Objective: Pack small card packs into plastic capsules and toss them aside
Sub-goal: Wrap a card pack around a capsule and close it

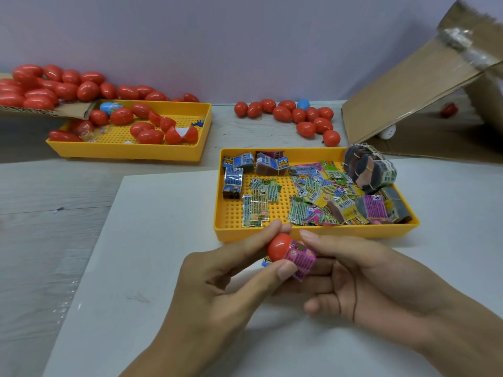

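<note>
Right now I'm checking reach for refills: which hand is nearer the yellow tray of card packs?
Right. The right hand lies just below the card-pack tray, its fingertip almost at the near rim. The left hand sits toward the tray's left corner, slightly farther.

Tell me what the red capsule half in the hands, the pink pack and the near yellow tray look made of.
Capsule half: apparently hard glossy plastic; a bright highlight sits on its smooth dome.
Pack: probably thin printed foil or plastic film; it creases and glints.
Tray: likely moulded matte plastic, given its even yellow colour and its floor patterned with a regular grid of dots.
</note>
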Available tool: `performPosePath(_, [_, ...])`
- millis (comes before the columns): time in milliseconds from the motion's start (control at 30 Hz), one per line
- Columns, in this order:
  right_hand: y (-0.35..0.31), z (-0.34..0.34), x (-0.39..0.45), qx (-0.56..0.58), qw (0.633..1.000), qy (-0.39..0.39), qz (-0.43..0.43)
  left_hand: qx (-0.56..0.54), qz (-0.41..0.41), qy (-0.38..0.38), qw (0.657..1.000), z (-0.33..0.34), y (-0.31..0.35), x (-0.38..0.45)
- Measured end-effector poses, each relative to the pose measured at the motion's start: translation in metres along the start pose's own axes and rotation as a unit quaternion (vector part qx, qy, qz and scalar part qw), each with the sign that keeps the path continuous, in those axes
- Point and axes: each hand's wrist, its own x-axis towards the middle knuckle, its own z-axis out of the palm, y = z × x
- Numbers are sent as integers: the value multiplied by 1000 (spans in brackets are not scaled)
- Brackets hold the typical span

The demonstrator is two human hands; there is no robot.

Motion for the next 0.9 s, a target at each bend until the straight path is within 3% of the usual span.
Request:
performPosePath(100, [0, -1, 0, 26, 999, -22, 10, 17, 17, 29, 999, 1, 0, -1])
performPosePath(900, [3, -7, 2, 58, 998, -17, 5, -33, -21, -37, 999, -2, -3, 2])
